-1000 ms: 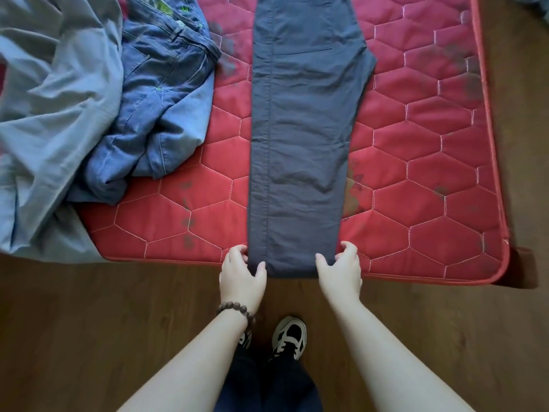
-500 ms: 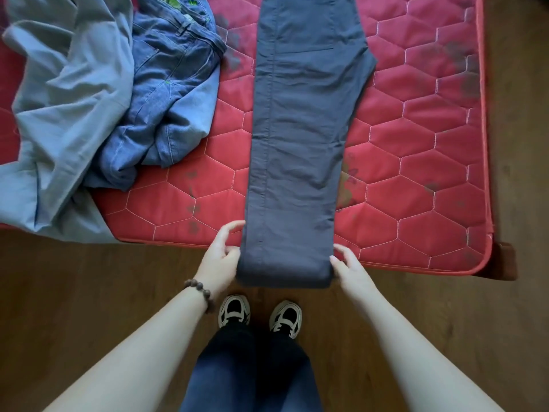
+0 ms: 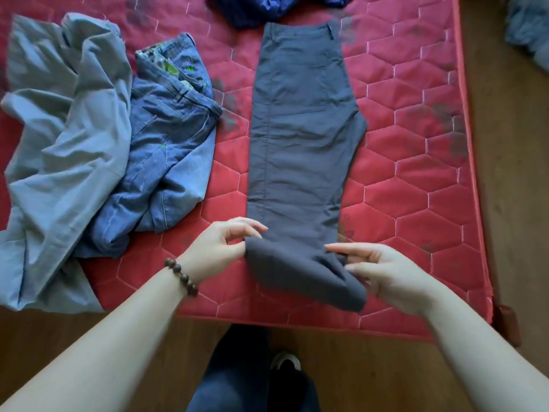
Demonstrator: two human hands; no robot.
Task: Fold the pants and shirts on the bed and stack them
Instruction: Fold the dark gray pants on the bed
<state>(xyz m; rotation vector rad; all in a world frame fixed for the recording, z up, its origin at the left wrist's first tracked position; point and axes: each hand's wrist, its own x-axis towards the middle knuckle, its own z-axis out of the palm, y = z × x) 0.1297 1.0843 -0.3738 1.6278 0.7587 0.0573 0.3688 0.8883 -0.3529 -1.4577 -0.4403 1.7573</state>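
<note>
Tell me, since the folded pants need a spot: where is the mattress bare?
Bare: the strip between the grey pants and the mattress right edge. Narrower: between pants and jeans. Crowded: left side, under jeans and light blue garment.

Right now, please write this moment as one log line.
step: first fold | left hand: pinches hem | right hand: pinches hem | grey pants: hem lifted | jeans: unfolded

One head-worn camera looks steeply down and forward from the bed's (image 3: 416,203) near edge — close over it, wide-angle; the far corners perhaps slightly blurred.
</note>
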